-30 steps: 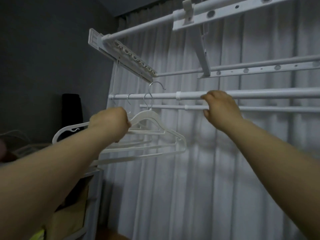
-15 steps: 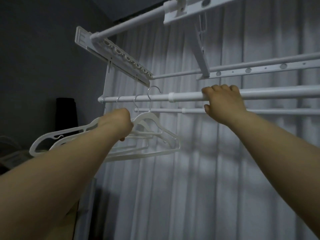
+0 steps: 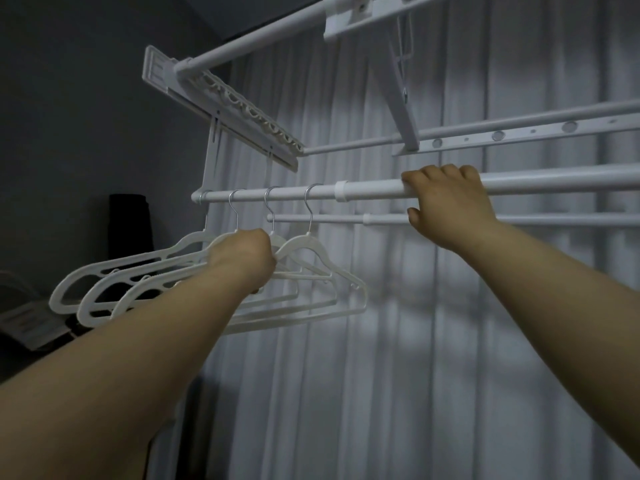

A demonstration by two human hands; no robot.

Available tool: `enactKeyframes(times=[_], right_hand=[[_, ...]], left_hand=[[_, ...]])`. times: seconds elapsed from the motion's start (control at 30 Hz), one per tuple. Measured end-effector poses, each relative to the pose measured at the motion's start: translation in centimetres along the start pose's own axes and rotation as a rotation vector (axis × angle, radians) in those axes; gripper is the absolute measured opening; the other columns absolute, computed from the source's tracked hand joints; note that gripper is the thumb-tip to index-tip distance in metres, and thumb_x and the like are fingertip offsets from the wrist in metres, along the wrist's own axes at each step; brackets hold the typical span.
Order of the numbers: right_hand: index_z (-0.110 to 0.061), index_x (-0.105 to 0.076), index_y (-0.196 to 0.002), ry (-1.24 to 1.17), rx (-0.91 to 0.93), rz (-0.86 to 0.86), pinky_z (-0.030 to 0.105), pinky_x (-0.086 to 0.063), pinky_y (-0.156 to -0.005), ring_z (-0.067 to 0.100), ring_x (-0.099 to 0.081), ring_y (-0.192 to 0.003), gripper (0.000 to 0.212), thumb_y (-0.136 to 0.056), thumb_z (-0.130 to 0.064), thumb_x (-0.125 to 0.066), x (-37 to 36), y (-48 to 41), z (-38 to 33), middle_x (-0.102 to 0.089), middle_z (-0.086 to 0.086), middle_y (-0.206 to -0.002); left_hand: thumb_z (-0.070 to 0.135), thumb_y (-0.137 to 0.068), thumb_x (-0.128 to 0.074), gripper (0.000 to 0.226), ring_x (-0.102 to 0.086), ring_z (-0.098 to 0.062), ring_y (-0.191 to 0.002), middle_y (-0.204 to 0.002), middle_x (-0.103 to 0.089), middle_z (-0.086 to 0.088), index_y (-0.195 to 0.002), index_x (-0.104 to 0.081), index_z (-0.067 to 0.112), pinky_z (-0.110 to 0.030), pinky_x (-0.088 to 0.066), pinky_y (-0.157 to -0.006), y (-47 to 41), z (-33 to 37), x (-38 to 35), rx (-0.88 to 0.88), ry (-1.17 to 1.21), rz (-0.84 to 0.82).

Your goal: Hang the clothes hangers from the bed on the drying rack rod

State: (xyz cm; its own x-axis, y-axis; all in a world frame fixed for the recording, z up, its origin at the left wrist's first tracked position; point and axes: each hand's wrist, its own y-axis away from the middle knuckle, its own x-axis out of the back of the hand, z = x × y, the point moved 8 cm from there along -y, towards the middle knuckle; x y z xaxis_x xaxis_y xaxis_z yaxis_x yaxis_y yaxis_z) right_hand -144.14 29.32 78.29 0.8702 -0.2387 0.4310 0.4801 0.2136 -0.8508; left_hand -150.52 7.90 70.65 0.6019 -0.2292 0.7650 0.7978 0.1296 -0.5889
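Rod [image 3: 374, 192]: horizontal white tube, thin section left of a collar [image 3: 341, 191], thicker section right of it.

Hangers [image 3: 304, 241]: three, white plastic. Their metal hooks [image 3: 308, 202] are all over the thin section of the rod, left of the collar and spaced apart. The bodies hang just below the rod, bunched and overlapping. Their left ends splay down and away from the rod, and their right ends sit under the collar.

Left hand [image 3: 244, 259]: below the rod, under the two left hooks. It's closed in a fist around the hanger shoulders near the necks. The back of the hand faces the camera, so the fingertips can't be seen.

Right hand [image 3: 450, 202]: on the rod right of the collar, on the thick section. Its fingers are curled over the top with the thumb underneath, a full grip on the tube. It's well apart from the hangers.

Second rod [image 3: 346, 219]: thinner, parallel, just below and behind the main rod, and the hook shanks cross in front of it.

Above the rod are more rack bars, including one with holes [image 3: 519, 133]. Behind the rod is a white curtain [image 3: 381, 341]. A dark upright block [image 3: 130, 230] stands left of the rod's end against a grey wall; it's too dim to identify.
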Motion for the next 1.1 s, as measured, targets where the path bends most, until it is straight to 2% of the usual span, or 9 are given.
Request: enactKeyframes(times=[0.3, 0.43, 0.5, 0.6, 0.8, 0.9, 0.97, 1.03, 1.1], right_hand=[[-0.01, -0.044, -0.132, -0.187, 0.136, 0.162, 0.032, -0.012, -0.109, 0.027, -0.028, -0.131, 0.044, -0.089, -0.017, -0.05, 1.5, 0.6, -2.6, -0.045, 0.008, -0.135], [-0.004, -0.06, -0.114, -0.361, 0.24, 0.245, 0.042, -0.031, -0.099, 0.035, -0.047, -0.116, 0.032, -0.084, -0.012, -0.055, 2.4, 1.5, -6.3, -0.06, 0.014, -0.115], [-0.003, -0.065, -0.105, -0.506, 0.282, 0.284, 0.042, -0.043, -0.087, 0.037, -0.056, -0.103, 0.027, -0.08, -0.011, -0.056, 2.8, 2.2, -8.5, -0.067, 0.015, -0.102], [-0.017, -0.058, -0.118, -0.704, 0.345, 0.112, 0.035, -0.042, -0.087, 0.027, -0.053, -0.111, 0.03, -0.09, -0.02, -0.047, 1.8, 3.7, -13.2, -0.064, 0.007, -0.114], [-0.02, -0.061, -0.107, -1.057, 0.747, -0.072, 0.033, -0.047, -0.084, 0.024, -0.058, -0.102, 0.022, -0.089, -0.025, -0.05, 6.0, 9.4, -25.8, -0.067, 0.004, -0.107], [-0.019, -0.064, -0.104, -1.171, 0.897, -0.152, 0.031, -0.045, -0.081, 0.025, -0.06, -0.102, 0.02, -0.089, -0.023, -0.051, 9.1, 13.9, -31.1, -0.068, 0.005, -0.106], [-0.018, -0.065, -0.104, -1.236, 0.986, -0.228, 0.028, -0.042, -0.077, 0.023, -0.06, -0.102, 0.02, -0.09, -0.02, -0.051, 11.4, 17.8, -34.5, -0.068, 0.004, -0.108], [-0.018, -0.065, -0.106, -1.275, 1.082, -0.301, 0.027, -0.041, -0.077, 0.021, -0.06, -0.104, 0.021, -0.09, -0.02, -0.051, 14.3, 22.2, -37.6, -0.067, 0.003, -0.111], [-0.017, -0.064, -0.109, -1.288, 1.178, -0.356, 0.026, -0.041, -0.083, 0.02, -0.059, -0.108, 0.023, -0.091, -0.019, -0.05, 17.9, 26.7, -40.2, -0.067, 0.003, -0.115]], left_hand=[[0.039, -0.089, -0.051, 0.033, -0.053, -0.024, -0.084, -0.102, -0.063, -0.007, -0.105, -0.059, 0.012, -0.031, -0.042, -0.07, 0.6, 0.0, 1.8, -0.015, 0.005, 0.073], [0.034, -0.092, -0.048, 0.03, -0.058, -0.024, -0.103, -0.114, -0.063, -0.003, -0.114, -0.059, 0.017, -0.031, -0.043, -0.077, 3.7, 0.4, 4.7, -0.171, 0.006, 0.349], [0.032, -0.092, -0.05, 0.026, -0.058, -0.022, -0.102, -0.111, -0.065, -0.001, -0.11, -0.063, 0.018, -0.028, -0.04, -0.074, 6.3, -0.6, 5.6, -0.224, 0.073, 0.478], [0.041, -0.082, -0.047, 0.034, -0.064, -0.02, -0.086, -0.091, -0.071, -0.002, -0.09, -0.07, 0.017, -0.025, -0.037, -0.067, 10.4, -3.9, 5.4, -0.235, 0.131, 0.545], [0.059, -0.062, -0.029, 0.055, -0.067, -0.018, -0.074, -0.075, -0.072, 0.003, -0.078, -0.07, 0.024, -0.033, -0.053, -0.067, 21.5, -16.1, 4.4, 0.163, 0.095, 0.449], [0.062, -0.057, -0.024, 0.052, -0.056, -0.006, -0.087, -0.1, -0.054, 0.029, -0.102, -0.042, 0.045, -0.027, -0.048, -0.069, 30.4, -21.8, 5.9, 0.377, 0.0, 0.427], [0.062, -0.056, -0.023, 0.052, -0.053, -0.004, -0.09, -0.09, -0.063, 0.02, -0.106, -0.032, 0.048, -0.025, -0.047, -0.068, 37.6, -25.2, 7.7, 0.522, -0.053, 0.425], [0.062, -0.053, -0.025, 0.055, -0.062, -0.011, -0.076, -0.077, -0.072, 0.003, -0.1, -0.047, 0.044, -0.027, -0.049, -0.07, 45.4, -27.6, 9.5, 0.682, -0.062, 0.424], [0.061, -0.054, -0.027, 0.06, -0.066, -0.015, -0.08, -0.086, -0.074, -0.003, -0.081, -0.07, 0.028, -0.028, -0.049, -0.073, 53.3, -29.3, 11.2, 0.842, -0.08, 0.416]])
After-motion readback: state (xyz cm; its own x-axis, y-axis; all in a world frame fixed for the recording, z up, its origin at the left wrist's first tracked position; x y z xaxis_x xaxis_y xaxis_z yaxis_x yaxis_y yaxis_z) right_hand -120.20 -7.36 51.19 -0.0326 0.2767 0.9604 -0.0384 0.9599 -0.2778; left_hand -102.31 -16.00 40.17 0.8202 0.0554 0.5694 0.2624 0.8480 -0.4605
